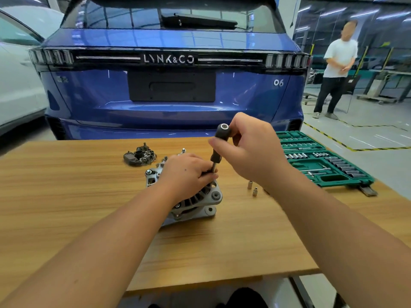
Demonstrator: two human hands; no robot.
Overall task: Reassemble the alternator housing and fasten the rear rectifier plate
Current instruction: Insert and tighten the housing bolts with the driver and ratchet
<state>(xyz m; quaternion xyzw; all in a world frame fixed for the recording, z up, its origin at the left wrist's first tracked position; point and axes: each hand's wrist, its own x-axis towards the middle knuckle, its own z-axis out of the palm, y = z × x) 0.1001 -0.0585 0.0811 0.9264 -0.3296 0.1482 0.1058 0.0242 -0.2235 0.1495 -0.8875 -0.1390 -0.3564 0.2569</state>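
So the alternator is sitting about dead centre on the desk, and the nut driver is standing nearly upright on a fastener near its top edge. My take on doing this bit right: keep the driver square to the bolt, spin it finger-tight first so nothing cross-threads, and only lean on it once it seats. Do the housing bolts evenly, not one cranked down hard while the others are loose.

Right hand is wrapped around the black handle, fingers curled on it, thumb side toward the cap. Left hand is resting on top of the alternator with its fingers pinching the shaft down by the tip, steadying it. So the alternator is directly under the left fingers and at roughly 7 o'clock below the right ones.

The black rectifier plate lies apart at 10 o'clock from the alternator, not fitted yet. Two loose sockets stand at 3 o'clock, and the green socket case is further out that way.
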